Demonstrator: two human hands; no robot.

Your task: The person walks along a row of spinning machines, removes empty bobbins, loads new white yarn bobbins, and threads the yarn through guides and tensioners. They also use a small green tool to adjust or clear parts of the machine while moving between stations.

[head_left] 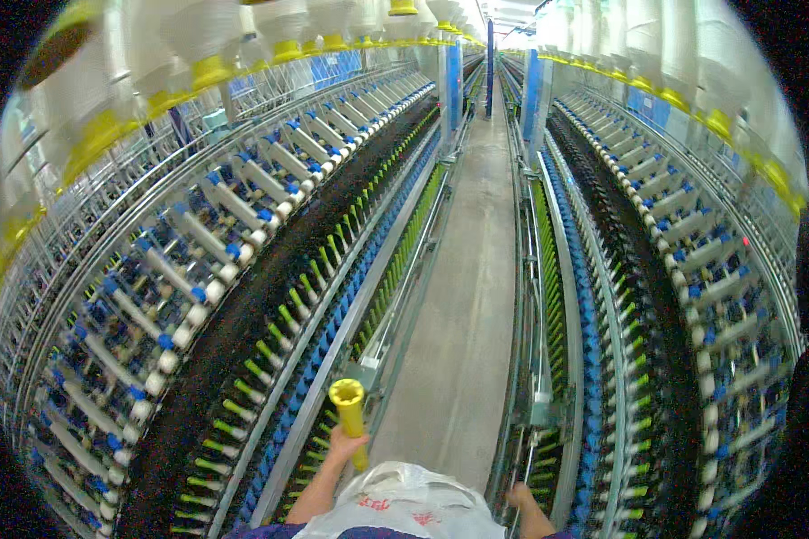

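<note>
1. Left hand (342, 444) sits at about 6 o'clock in the view, slightly left of centre, forearm entering from the lower edge. Fingers are closed around the lower part of a yellow tube (351, 416).
2. The yellow tube is a hollow plastic bobbin, held nearly upright, open end pointing up toward 12 o'clock. It stands over the rail at the foot of the left spinning frame (243, 269).
3. Right hand (520, 496) is at about 5 o'clock, low in the view, just beside the lower edge of the right spinning frame (656, 296). Only part of it shows; whether it is open or closed cannot be told.
4. A white plastic bag (404, 503) lies between the two forearms at 6 o'clock, close against the person's body, with red markings on it.
5. A grey floor aisle (467, 296) runs from 6 o'clock up to 12 o'clock between the two machines.
6. Rows of green-tipped spindles (279, 346) line the left frame from 7 o'clock toward 12 o'clock.
7. White roving packages on yellow holders (207, 54) hang overhead from 10 o'clock to 2 o'clock.
</note>
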